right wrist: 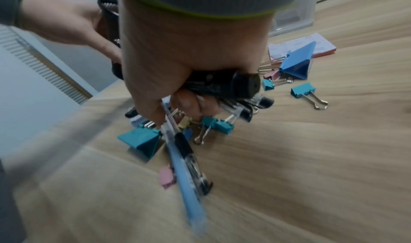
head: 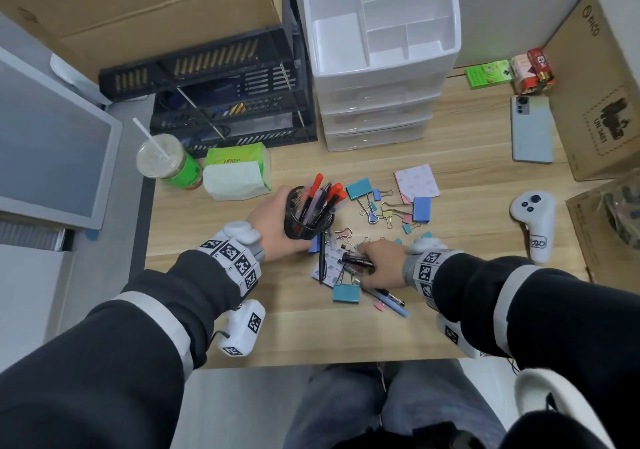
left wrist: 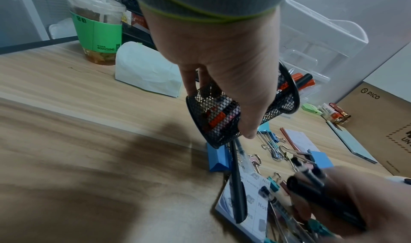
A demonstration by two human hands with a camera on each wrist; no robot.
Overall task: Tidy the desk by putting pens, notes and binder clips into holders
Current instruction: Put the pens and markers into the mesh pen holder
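Wooden surface (head: 450, 327) strewn with binder clips (head: 420, 208) and notes (head: 417, 182); the left hand (head: 268, 225) wraps the tilted mesh pen holder (head: 306, 218), the right hand (head: 382, 263) clutches several pens (right wrist: 224, 85), which look light, stiff and smooth, best held mid-barrel

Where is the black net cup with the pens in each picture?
Head: the black mesh pen cup sits mid-picture, tilted, gripped by the left hand.
Left wrist: the cup is centre, under the hand.
Right wrist: only a dark sliver at the top left, behind the right hand.
Shared landmark: the big blue binder clip.
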